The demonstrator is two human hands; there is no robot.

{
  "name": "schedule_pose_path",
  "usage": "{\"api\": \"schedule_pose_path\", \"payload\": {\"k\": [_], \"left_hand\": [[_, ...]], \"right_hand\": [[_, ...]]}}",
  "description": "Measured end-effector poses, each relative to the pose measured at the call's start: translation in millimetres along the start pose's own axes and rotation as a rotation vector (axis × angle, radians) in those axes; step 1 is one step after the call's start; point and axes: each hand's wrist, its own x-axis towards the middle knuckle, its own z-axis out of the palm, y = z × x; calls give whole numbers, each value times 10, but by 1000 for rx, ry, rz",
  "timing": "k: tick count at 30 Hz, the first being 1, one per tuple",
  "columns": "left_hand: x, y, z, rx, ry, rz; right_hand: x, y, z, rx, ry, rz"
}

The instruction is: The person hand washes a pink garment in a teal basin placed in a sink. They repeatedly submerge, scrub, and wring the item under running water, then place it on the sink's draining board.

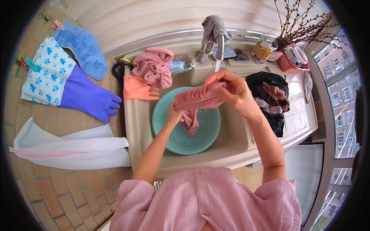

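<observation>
A wet pink garment with a gathered edge is stretched between my two hands under the faucet. My right hand pinches its upper right end between thumb and fingers, just below the faucet spout, from which water runs. My left hand grips the lower left end, its fingers partly hidden behind the cloth. A loose part of the garment hangs down into a teal basin of water standing in the sink. Another bunched pink garment lies on the sink's back left corner.
A coral rubber glove hangs over the left rim. Black and brownish clothes lie on the right drainboard. Behind stand a soap tray, a red basket and a vase with branches. A purple glove hangs at left.
</observation>
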Motion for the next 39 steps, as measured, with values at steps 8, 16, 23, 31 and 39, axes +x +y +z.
{"api": "schedule_pose_path", "payload": {"k": [8, 16, 23, 31, 39], "left_hand": [[-183, 29, 12, 479, 307, 494], [-123, -857, -96, 1093, 2, 542], [8, -1100, 67, 1307, -105, 219], [172, -1884, 232, 1303, 157, 76], [-12, -708, 83, 1086, 107, 306]], "right_hand": [[-428, 1801, -286, -1102, -220, -117], [-362, 3010, 149, -1406, -196, 176], [-463, 3748, 90, -1270, -554, 32], [-268, 3988, 400, -1357, -208, 281], [-343, 3300, 115, -972, -47, 224]]}}
